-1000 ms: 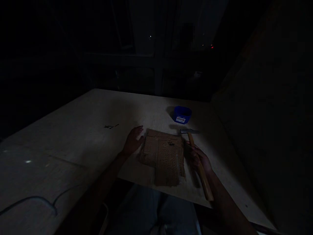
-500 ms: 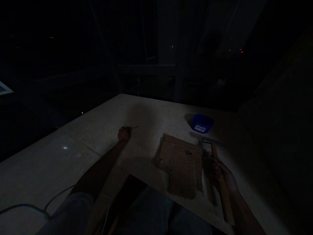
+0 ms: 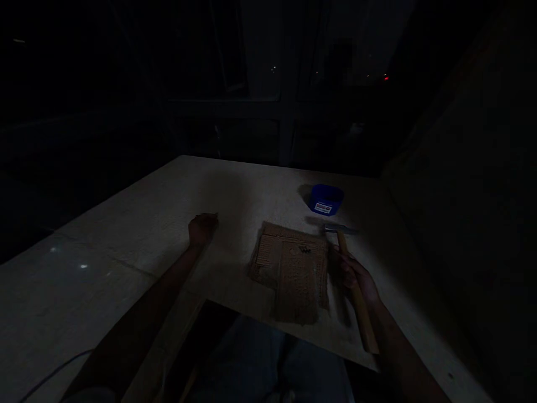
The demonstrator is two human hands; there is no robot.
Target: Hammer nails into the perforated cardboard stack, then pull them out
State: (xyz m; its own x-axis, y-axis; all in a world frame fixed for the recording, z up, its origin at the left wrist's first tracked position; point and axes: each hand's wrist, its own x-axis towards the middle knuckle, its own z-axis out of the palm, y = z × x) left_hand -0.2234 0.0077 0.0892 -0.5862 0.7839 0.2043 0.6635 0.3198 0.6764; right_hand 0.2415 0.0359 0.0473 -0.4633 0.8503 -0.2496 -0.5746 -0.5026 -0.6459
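Observation:
The room is dim. My right hand [image 3: 356, 277] is wrapped round the wooden handle of a hammer [image 3: 363, 319], holding it on the right side of the table; its metal head points away from me. To the left, my left hand [image 3: 203, 229] is closed at the tabletop over thin dark pieces that look like nails; the fingers mostly hide them. Between the hands lies a layered piece of corrugated cardboard [image 3: 296, 285], its surface rough and dented. A small cluster of dark marks or nails [image 3: 304, 249] shows near its top right, too dim to make out surely.
A blue plastic tub [image 3: 326, 200] with a white label stands beyond the hammer head. All of this is on a pale table [image 3: 235, 274], whose front edge runs close to my legs. A cable [image 3: 54, 372] lies at the lower left. Dark window frames stand behind.
My view has shifted, moving the table, tub and cardboard leftward in the picture. My left hand has closed over the thin dark pieces, covering more of them. The right hand still grips the hammer.

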